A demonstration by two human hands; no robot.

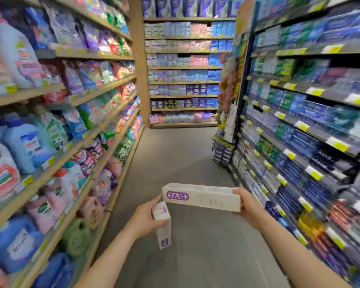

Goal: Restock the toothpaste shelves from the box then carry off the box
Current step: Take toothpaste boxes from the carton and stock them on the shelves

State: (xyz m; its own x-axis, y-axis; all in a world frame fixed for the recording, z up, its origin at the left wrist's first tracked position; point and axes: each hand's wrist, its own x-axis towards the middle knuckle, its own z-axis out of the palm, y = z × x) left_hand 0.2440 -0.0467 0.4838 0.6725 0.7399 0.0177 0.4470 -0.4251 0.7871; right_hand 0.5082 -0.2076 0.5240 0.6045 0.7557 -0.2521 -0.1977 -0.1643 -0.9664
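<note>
My right hand grips the right end of a white toothpaste carton with a purple logo, held level across the aisle at waist height. My left hand holds a second white toothpaste carton, which points downward and sits just below the first carton's left end. The toothpaste shelves run along the right side, packed with blue, green and white cartons behind yellow price tags. No supply box is in view.
Wooden shelves of detergent bottles and refill pouches line the left. More stocked shelves close the aisle's far end. A grey tiled floor runs between the two sides.
</note>
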